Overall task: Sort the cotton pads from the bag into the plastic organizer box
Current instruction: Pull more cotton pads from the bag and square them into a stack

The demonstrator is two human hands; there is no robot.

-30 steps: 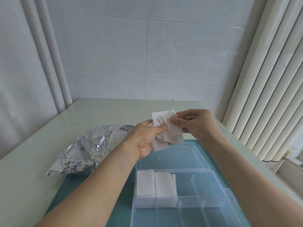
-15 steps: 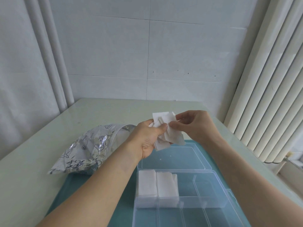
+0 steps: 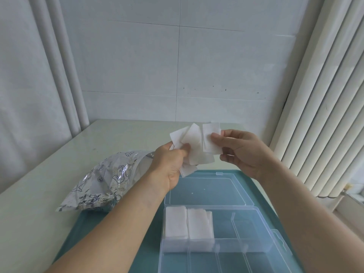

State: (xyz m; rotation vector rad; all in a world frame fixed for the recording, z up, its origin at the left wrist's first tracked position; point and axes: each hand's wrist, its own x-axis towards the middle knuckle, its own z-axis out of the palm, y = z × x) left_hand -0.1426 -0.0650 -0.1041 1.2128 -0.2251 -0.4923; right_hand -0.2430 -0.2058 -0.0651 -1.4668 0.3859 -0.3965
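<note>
The left hand (image 3: 173, 164) pinches a fanned bunch of cotton pads (image 3: 194, 148) above the open box (image 3: 256, 251); the right hand (image 3: 238, 152) pinches the outermost pad. Best to square them into one stack, then lower it beside the filled compartments.

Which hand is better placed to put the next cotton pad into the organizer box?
Probably the right hand: it pinches one cotton pad apart from the fan that the left hand grips, above the organizer box.

cotton pads (image 3: 194, 143) now fanned wider between the hands, right hand (image 3: 239, 151) pinching one pad (image 3: 211, 137) apart
</note>
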